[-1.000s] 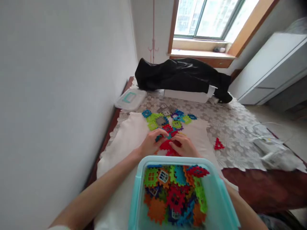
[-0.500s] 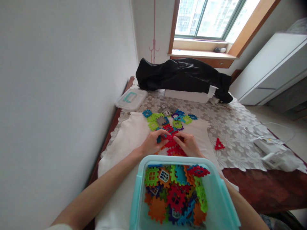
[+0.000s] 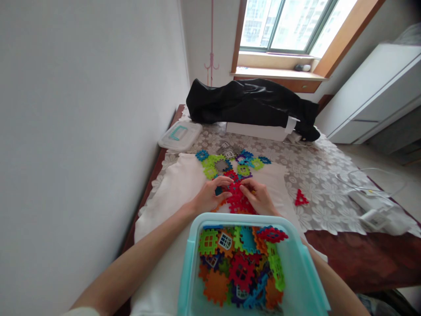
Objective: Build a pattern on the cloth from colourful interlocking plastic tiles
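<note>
Bright red toothed interlocking tiles (image 3: 237, 198) lie joined on the white cloth, between my two hands. My left hand (image 3: 212, 194) curls at their left side, thumb and index finger on the edge of a red tile. From the right, my right hand (image 3: 257, 195) pinches the same red area between thumb and forefinger. Part of a dark blue tile shows inside the curve of my left fingers. Beyond my hands spread green tiles (image 3: 210, 172), grey tiles (image 3: 229, 153) and blue tiles (image 3: 201, 156). My fingers hide some of the joints.
A teal-rimmed tub (image 3: 296, 224) full of mixed tiles stands closest to me, between my forearms. Its lid (image 3: 180, 136) lies at the far left by the wall. A red triangle (image 3: 300, 198) rests on the lace tablecloth (image 3: 324, 215). Black fabric (image 3: 250, 103) covers a white box behind.
My right hand has shifted slightly right along the red tiles. The gap between my hands is a little wider, and more red shows between them.
</note>
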A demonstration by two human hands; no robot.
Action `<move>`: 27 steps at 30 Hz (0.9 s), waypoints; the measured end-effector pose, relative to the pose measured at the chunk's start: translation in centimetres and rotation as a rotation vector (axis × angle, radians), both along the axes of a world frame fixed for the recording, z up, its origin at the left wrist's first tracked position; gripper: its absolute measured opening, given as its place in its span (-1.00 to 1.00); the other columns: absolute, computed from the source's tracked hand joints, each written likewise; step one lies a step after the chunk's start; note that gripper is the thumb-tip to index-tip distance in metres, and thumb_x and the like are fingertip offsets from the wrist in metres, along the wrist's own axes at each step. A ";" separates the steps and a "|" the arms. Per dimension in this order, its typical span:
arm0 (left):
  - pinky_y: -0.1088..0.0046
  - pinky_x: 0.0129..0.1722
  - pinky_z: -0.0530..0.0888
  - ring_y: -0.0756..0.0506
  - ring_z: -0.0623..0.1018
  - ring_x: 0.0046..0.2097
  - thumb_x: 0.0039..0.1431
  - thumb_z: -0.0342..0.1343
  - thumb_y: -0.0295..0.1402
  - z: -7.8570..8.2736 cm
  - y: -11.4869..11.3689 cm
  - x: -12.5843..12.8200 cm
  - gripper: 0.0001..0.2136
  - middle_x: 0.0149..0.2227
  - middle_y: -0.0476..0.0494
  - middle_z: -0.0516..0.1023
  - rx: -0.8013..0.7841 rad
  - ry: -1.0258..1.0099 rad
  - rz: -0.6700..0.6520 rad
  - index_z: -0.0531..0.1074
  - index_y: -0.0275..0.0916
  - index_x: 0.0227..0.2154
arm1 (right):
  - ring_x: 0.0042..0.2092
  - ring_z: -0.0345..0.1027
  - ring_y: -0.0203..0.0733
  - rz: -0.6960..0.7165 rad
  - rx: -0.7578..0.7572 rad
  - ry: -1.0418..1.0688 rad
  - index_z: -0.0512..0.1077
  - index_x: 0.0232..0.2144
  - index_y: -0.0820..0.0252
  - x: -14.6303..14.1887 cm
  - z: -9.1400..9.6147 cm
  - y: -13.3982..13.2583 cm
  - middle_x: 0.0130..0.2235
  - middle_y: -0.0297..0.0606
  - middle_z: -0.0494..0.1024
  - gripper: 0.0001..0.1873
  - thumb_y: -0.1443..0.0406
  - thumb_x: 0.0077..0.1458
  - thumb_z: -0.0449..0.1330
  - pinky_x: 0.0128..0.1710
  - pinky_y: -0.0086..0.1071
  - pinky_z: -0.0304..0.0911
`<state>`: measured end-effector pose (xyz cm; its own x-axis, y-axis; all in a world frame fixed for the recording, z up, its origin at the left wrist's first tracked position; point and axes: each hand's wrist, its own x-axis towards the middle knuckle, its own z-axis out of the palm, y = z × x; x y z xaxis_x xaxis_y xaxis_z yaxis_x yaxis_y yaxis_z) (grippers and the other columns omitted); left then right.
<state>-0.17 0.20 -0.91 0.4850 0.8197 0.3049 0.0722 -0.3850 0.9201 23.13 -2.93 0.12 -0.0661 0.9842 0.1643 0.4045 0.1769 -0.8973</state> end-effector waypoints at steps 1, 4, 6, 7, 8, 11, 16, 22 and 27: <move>0.31 0.15 0.59 -0.15 0.67 0.05 0.32 0.38 -0.13 0.0 0.0 0.0 -0.60 0.04 -0.23 0.67 -0.002 -0.005 -0.004 0.54 -0.22 0.10 | -0.36 0.37 -0.20 -0.001 -0.002 0.005 0.56 -0.23 0.19 0.0 0.0 0.0 -0.33 -0.23 0.60 -0.68 0.06 0.25 0.21 -0.32 -0.32 0.26; 0.31 0.16 0.59 -0.15 0.67 0.08 0.34 0.36 -0.11 0.1 0.0 0.0 -0.61 0.05 -0.23 0.67 -0.012 -0.015 -0.006 0.53 -0.21 0.09 | -0.38 0.34 -0.22 -0.007 -0.016 0.037 0.54 -0.24 0.19 0.0 0.0 0.0 -0.36 -0.26 0.56 -0.67 0.04 0.25 0.22 -0.34 -0.33 0.23; 0.30 0.16 0.59 -0.16 0.68 0.07 0.34 0.36 -0.09 0.1 0.0 0.1 -0.60 0.05 -0.23 0.67 -0.020 -0.018 -0.001 0.53 -0.21 0.08 | -0.40 0.31 -0.23 -0.022 -0.034 0.078 0.53 -0.26 0.18 0.0 -0.1 0.1 -0.39 -0.29 0.53 -0.65 0.01 0.23 0.24 -0.37 -0.34 0.21; 0.29 0.16 0.60 -0.16 0.68 0.08 0.33 0.36 -0.09 0.2 0.0 0.1 -0.60 0.05 -0.23 0.67 -0.025 -0.021 0.000 0.53 -0.21 0.08 | -0.40 0.31 -0.23 -0.034 -0.044 0.103 0.53 -0.26 0.18 0.0 -0.1 0.2 -0.40 -0.30 0.52 -0.64 0.00 0.22 0.25 -0.38 -0.35 0.20; 0.29 0.16 0.60 -0.17 0.68 0.08 0.33 0.37 -0.08 0.2 0.0 0.1 -0.59 0.05 -0.23 0.67 -0.031 -0.023 -0.001 0.53 -0.21 0.08 | -0.40 0.30 -0.23 -0.050 -0.054 0.131 0.52 -0.27 0.19 0.0 -0.1 0.3 -0.40 -0.30 0.51 -0.62 -0.02 0.20 0.27 -0.38 -0.35 0.20; 0.27 0.16 0.60 -0.17 0.69 0.07 0.34 0.36 -0.10 0.2 0.0 0.1 -0.58 0.04 -0.24 0.69 -0.049 -0.013 -0.004 0.50 -0.21 0.11 | -0.40 0.30 -0.24 -0.084 -0.098 0.256 0.50 -0.29 0.18 0.1 0.2 0.4 -0.39 -0.29 0.51 -0.54 -0.10 0.13 0.34 -0.39 -0.36 0.20; 0.28 0.16 0.58 -0.15 0.70 0.05 0.40 0.30 -0.17 0.6 -0.2 0.2 -0.65 0.00 -0.22 0.72 -0.044 -0.003 -0.007 0.49 -0.22 0.12 | -0.42 0.27 -0.24 -0.047 -0.196 0.547 0.38 -0.33 0.10 0.5 1.6 0.0 -0.43 -0.34 0.45 -0.46 -0.16 0.00 0.43 -0.38 -0.36 0.26; 0.35 0.12 0.58 -0.10 0.68 -0.02 0.42 0.25 -0.19 1.2 -0.3 0.2 -0.76 -0.06 -0.19 0.72 -0.007 0.034 0.011 0.59 -0.25 -0.04 | -0.39 0.32 -0.13 0.178 -0.236 0.693 0.24 -0.53 0.08 0.8 2.9 -1.1 -0.50 -0.27 0.41 -0.30 -0.30 -0.12 0.45 -0.34 -0.25 0.35; 0.42 0.00 0.57 -0.07 0.67 -0.10 0.42 0.23 -0.24 1.4 -0.4 0.1 -0.81 -0.13 -0.14 0.71 0.002 0.069 0.013 0.61 -0.26 -0.09 | -0.28 0.43 -0.13 0.544 -0.265 0.725 0.47 -0.62 0.14 1.0 3.3 -1.2 -0.38 -0.20 0.52 -0.45 -0.14 -0.08 0.52 -0.20 -0.21 0.39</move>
